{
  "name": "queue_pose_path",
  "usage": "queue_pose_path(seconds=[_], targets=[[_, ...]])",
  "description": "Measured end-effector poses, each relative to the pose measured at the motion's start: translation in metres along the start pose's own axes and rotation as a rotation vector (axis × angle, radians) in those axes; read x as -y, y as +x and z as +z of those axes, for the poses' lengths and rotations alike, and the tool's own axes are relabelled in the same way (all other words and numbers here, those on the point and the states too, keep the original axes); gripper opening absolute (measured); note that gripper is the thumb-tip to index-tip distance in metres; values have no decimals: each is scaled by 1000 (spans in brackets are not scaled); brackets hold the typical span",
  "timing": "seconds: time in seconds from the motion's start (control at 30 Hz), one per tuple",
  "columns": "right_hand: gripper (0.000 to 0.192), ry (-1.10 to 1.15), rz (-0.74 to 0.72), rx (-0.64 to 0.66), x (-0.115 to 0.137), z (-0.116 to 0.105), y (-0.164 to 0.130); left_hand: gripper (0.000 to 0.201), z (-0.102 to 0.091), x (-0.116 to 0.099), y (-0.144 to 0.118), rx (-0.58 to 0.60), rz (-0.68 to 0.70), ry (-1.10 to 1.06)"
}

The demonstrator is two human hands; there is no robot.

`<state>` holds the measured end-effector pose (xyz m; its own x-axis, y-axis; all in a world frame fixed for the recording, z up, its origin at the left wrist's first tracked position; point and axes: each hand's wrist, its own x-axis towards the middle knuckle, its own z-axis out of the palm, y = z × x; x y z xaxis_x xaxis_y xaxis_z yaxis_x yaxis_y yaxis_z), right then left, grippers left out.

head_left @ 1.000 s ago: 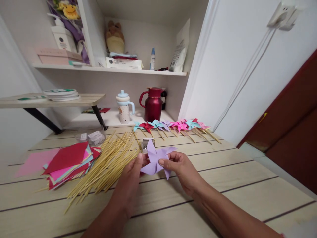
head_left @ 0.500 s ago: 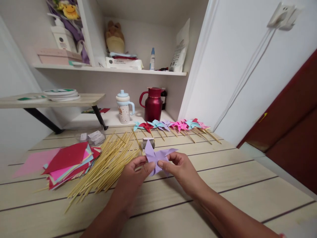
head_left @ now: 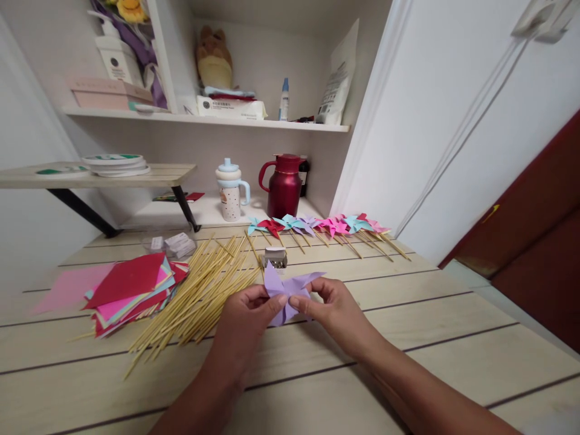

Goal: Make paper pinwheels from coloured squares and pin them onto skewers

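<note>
Between my hands is a purple paper pinwheel (head_left: pixel 290 285), its blades folded in and its pointed tips spread outward. My left hand (head_left: pixel 249 308) pinches its left side, the thumb near the middle. My right hand (head_left: pixel 328 308) grips the right side, with the thumb pressed close to the centre. No stick shows on this pinwheel, and the fingers behind the paper are partly hidden. Just beyond it stands a small open box (head_left: pixel 275 258) with tiny metal-looking pieces inside. A heap of thin wooden sticks (head_left: pixel 194 296) lies to the left of my left hand.
A stack of coloured paper squares (head_left: pixel 129 287) lies at the left, near a clear container with small white boxes (head_left: pixel 179 244). Several pinwheels on sticks (head_left: pixel 335 226) line the table's back. Behind them stand a red jug (head_left: pixel 284 187) and a lidded cup (head_left: pixel 230 196). A raised shelf (head_left: pixel 172 173) overhangs the left.
My left thumb has shifted inward toward the pinwheel's centre, closer to the right thumb. Both hands keep hold of the paper. The view has shifted slightly.
</note>
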<state>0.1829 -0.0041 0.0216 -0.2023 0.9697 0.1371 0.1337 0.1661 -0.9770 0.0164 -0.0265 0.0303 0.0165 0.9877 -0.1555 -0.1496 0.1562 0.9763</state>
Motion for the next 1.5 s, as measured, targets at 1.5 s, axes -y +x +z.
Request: queue_pose_path(seconds=[1.5], targets=[[33, 200, 30, 155, -8, 2, 3, 18, -1, 0, 2, -124, -14, 15]])
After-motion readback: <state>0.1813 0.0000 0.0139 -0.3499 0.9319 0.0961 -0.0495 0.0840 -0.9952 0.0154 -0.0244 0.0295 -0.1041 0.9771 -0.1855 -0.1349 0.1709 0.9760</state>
